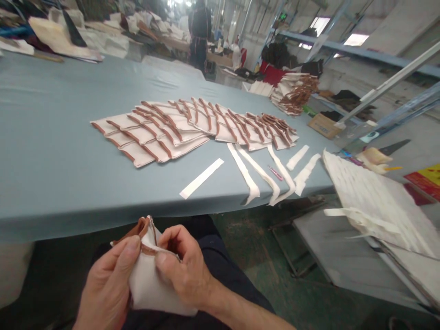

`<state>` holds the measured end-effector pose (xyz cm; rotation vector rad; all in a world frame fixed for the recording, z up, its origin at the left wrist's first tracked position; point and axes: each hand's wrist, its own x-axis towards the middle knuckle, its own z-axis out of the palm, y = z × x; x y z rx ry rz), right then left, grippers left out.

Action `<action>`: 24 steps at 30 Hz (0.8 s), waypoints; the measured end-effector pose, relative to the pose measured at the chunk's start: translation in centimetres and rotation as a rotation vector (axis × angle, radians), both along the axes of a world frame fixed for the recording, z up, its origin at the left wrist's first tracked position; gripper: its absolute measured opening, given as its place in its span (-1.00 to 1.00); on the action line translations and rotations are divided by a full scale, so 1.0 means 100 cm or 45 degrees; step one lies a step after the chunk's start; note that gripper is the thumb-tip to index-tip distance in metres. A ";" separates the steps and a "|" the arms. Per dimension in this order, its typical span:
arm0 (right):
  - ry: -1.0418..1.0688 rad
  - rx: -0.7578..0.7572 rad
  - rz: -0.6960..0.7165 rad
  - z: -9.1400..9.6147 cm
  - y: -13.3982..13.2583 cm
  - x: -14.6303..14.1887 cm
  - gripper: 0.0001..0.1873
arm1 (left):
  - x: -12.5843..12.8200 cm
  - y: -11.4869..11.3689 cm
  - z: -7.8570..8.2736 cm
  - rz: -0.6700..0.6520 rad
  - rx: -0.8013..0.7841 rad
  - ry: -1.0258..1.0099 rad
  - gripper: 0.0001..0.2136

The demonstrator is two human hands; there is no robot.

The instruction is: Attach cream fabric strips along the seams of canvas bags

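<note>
Over my lap I hold a small white fabric pouch with a brown-trimmed top edge. My left hand pinches the brown rim at its left side, thumb on top. Closed on the rim's right side is my right hand, thumb in front and fingers curled at the opening. The pouch's mouth gapes a little between the two hands. Its lower right part is hidden behind my right hand. On the table beyond, many similar white pieces with brown edges lie in overlapping rows.
A blue-grey covered table spans the view ahead. White strips lie near its front edge, beside a small purple tool. At right stands a slanted stack of white strips. A person stands far back.
</note>
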<state>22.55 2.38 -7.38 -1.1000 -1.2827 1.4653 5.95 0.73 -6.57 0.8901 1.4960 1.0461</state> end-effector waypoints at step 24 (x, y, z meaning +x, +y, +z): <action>-1.316 0.807 -0.227 -0.051 0.125 0.070 -0.75 | 0.011 0.038 -0.026 -0.162 0.429 0.925 -0.75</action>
